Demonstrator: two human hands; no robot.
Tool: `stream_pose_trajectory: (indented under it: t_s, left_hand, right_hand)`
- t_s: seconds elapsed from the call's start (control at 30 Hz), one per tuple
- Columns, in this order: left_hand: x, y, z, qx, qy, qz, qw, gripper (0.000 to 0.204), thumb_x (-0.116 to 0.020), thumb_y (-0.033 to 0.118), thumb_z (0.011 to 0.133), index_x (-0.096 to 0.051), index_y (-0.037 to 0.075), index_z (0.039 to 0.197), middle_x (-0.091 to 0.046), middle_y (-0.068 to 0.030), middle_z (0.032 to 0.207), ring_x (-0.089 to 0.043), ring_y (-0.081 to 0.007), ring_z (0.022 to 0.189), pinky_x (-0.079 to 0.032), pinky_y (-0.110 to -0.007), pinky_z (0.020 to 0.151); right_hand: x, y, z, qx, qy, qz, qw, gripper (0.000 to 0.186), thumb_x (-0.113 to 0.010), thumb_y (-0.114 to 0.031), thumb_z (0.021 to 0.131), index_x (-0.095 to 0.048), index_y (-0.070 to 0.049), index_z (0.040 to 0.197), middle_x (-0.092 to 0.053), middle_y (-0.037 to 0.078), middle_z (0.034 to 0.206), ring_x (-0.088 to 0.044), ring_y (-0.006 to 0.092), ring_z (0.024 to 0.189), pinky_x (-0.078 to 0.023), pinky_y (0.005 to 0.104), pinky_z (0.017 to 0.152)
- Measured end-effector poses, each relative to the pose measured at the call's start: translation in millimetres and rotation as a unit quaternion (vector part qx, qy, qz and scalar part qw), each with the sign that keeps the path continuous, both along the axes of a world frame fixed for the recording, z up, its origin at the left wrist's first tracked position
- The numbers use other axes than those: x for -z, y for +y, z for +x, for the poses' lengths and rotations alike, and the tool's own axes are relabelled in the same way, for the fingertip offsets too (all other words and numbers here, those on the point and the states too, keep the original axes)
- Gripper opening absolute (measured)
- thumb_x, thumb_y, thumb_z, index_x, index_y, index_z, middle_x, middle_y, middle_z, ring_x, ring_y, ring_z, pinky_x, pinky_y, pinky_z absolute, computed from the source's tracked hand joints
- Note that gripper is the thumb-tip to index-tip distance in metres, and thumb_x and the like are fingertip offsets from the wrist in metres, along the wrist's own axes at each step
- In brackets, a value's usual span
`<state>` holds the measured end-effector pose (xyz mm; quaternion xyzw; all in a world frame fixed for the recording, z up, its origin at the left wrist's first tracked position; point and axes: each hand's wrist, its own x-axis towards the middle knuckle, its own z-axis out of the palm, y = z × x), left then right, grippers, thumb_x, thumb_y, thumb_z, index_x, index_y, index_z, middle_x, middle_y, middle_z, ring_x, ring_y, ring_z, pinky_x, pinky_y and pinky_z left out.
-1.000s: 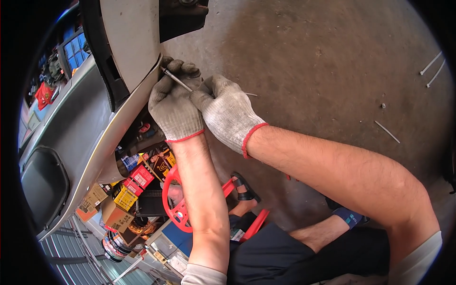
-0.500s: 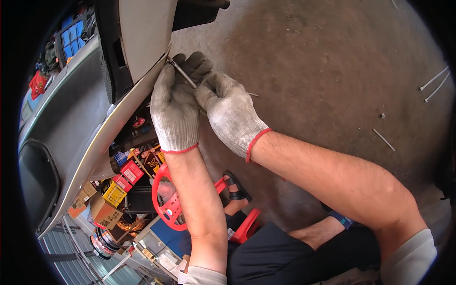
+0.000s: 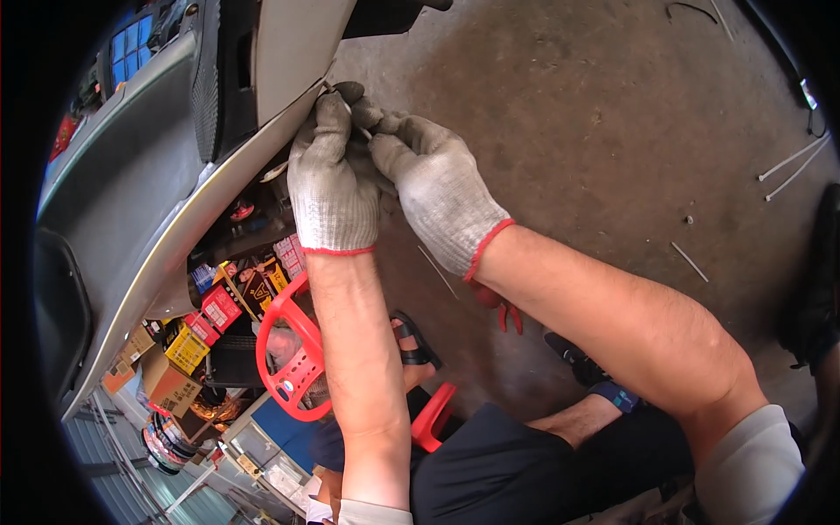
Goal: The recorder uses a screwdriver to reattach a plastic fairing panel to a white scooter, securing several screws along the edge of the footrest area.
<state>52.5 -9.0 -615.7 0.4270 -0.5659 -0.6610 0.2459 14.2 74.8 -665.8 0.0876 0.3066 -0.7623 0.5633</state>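
In a grey-white knitted glove with a red cuff, my left hand (image 3: 337,171) is closed at the edge of a pale curved panel (image 3: 254,166). Its thumb and fingers pinch the upper end of a thin pale rod (image 3: 366,133), partly hidden by the gloves. My right hand (image 3: 437,179), gloved the same way, grips the lower end between thumb and curled fingers, close against my left fingers. The rod's tip lies near the panel's edge, beside a light board (image 3: 302,44). The rod's exact kind cannot be made out.
White cable ties (image 3: 792,162) and a thin white strip (image 3: 689,262) lie on the concrete floor (image 3: 595,114). Red handles (image 3: 510,318) show below my right wrist. A red plastic steering wheel (image 3: 289,350), boxes (image 3: 219,306) and a sandalled foot (image 3: 416,341) are lower left.
Both hands have moved slightly up, and the right hand has come closer to the left. My left fingers, spread before, are now closed around the rod. The view has shifted a little.
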Motion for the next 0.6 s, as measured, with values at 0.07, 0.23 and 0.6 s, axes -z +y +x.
stream_pose_trajectory:
  t_s: [0.07,0.23,0.6]
  left_hand:
    - [1.0,-1.6,-1.3,-0.020,-0.016,-0.014,1.000,0.023,-0.059,0.020,0.101,-0.061,-0.002,0.108,-0.065,-0.0091,0.089,-0.064,-0.0187,0.075,-0.056,-0.030,0.067]
    - [0.1,5.1,-3.6,-0.007,-0.023,-0.001,1.000,0.020,-0.058,0.017,0.101,-0.061,-0.002,0.107,-0.065,-0.0085,0.092,-0.064,-0.0185,0.075,-0.057,-0.034,0.068]
    - [-1.3,4.1,0.5,-0.015,-0.006,-0.009,1.000,0.026,-0.061,0.024,0.100,-0.059,-0.001,0.108,-0.054,-0.0050,0.081,-0.052,-0.0201,0.074,-0.048,-0.042,0.080]
  right_hand:
    - [-1.9,-0.6,0.3,0.046,-0.080,-0.081,0.992,0.030,-0.062,-0.016,0.093,-0.066,-0.002,0.119,-0.069,0.023,0.110,-0.066,0.0353,0.108,-0.050,0.0387,0.094]
    - [11.1,19.6,-14.4,-0.093,0.189,0.006,0.977,0.028,-0.056,-0.018,0.101,-0.063,0.002,0.120,-0.070,0.008,0.095,-0.064,0.0117,0.087,-0.052,0.0264,0.077]
    - [21.2,97.6,43.1,-0.232,-0.098,0.034,0.967,0.019,-0.058,-0.018,0.100,-0.063,-0.001,0.106,-0.064,0.005,0.088,-0.058,0.0103,0.082,-0.048,0.0270,0.077]
